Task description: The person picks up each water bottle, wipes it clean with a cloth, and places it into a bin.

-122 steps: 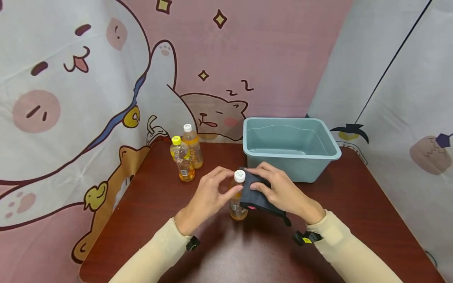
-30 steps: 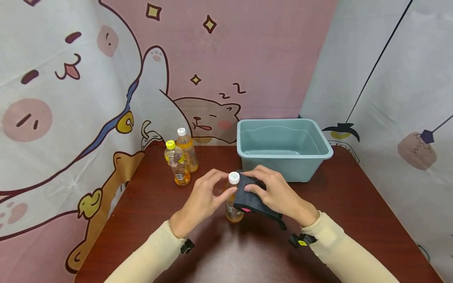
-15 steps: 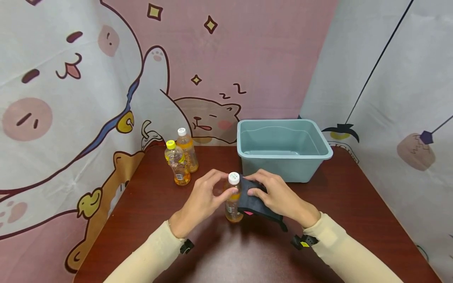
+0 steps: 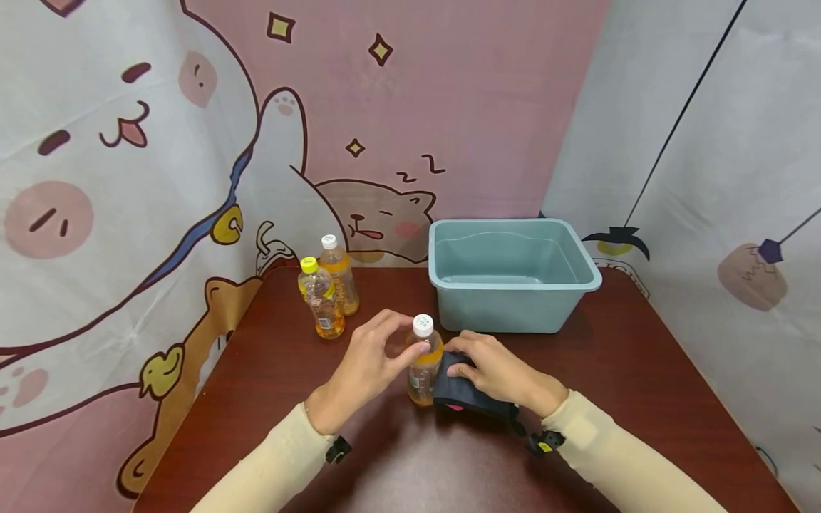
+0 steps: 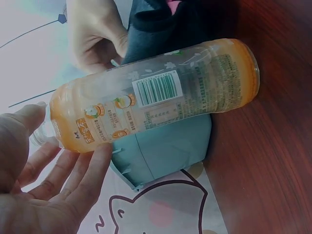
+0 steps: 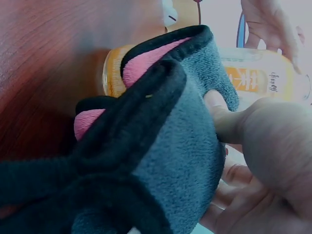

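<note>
Bottle [image 4: 420, 379], one of three, is pinched by left hand [image 4: 362, 365]; right hand [image 4: 497, 370] grips one cloth [image 6: 175, 146].

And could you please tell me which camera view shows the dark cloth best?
The right wrist view: the cloth fills much of the picture, showing its grey pile, black edging and pink reverse. The head view shows it small, in the right hand, with a fleck of pink; the left wrist view shows only part, beyond the bottle.
</note>
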`<state>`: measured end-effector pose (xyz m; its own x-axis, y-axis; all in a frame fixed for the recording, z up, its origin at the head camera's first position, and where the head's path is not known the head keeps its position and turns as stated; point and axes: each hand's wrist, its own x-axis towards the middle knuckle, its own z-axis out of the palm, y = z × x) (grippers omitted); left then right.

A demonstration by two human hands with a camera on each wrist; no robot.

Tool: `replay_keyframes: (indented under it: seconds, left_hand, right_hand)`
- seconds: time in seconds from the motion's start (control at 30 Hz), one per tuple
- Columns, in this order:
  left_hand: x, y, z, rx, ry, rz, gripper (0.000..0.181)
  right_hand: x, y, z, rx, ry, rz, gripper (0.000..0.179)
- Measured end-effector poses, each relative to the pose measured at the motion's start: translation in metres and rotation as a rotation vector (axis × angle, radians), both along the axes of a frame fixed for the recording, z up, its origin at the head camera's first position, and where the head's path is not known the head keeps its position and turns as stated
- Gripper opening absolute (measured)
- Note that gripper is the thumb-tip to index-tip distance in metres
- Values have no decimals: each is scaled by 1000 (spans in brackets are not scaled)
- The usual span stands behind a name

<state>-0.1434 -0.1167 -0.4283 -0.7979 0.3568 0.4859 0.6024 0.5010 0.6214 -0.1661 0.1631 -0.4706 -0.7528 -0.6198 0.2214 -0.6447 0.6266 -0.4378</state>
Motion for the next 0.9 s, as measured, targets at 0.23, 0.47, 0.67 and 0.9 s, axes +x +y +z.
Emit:
replay_keyframes:
  seconds: [0.23,0.47,0.67,0.9]
  left_hand:
    - [1,0,1,12,-21,0,35]
    - [1,0,1,5,-22,1,35]
    - [0,0,0,5,-26,-1,35]
    - [0,-1,-1,14,-29,-7,36]
  right_hand:
    - [-4,-2,-7,36,-59,17,25]
    - [-4,-4,-14,72,-67,29,27]
    - [-4,-5,-17,79,-83,21,29]
    - [0,-3,-14,22,-57,16,29]
